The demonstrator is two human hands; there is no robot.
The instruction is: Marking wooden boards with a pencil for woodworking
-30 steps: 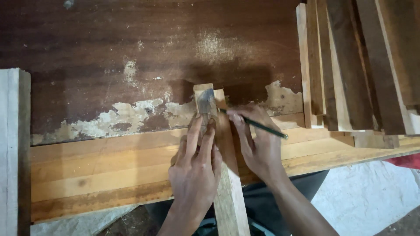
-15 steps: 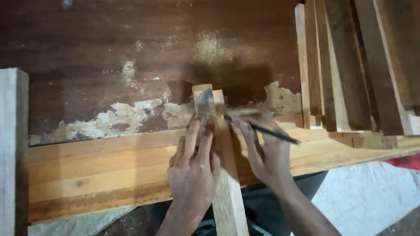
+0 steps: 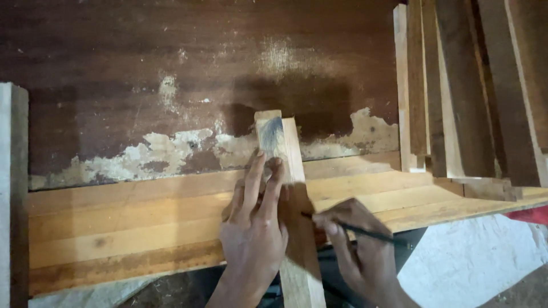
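From the head camera, looking down: a narrow wooden batten (image 3: pixel 291 188) lies crosswise over a row of pale planks (image 3: pixel 131 228) that run along the near edge of a dark, worn workbench (image 3: pixel 171 68). The batten's far end, smudged grey, reaches past the planks onto the dark top, where patches of pale filler or chipped finish show; its near end runs out over the near edge toward the person.

The left hand (image 3: pixel 254 228) lies flat, fingers spread narrow and pointing away, pressing on the batten's left side and the planks just beside it. The right hand (image 3: pixel 357 245) is closed round a dark pencil (image 3: pixel 365 231), held low, with the tip at the batten's right edge where it crosses the planks. Whether the tip touches the wood I cannot tell; shadow covers that spot.

At the far right corner a stack of longer boards (image 3: pixel 456 91) leans or lies lengthwise, well apart from both hands. A single pale board (image 3: pixel 11 188) stands along the left edge. Below the near edge, white sheeting (image 3: pixel 474 262) shows.

As a judgement on marking here: the left hand's weight should stay firm so the batten does not twist, and the pencil should ride tight against the batten's edge, tilted slightly into it, drawn in one even stroke.
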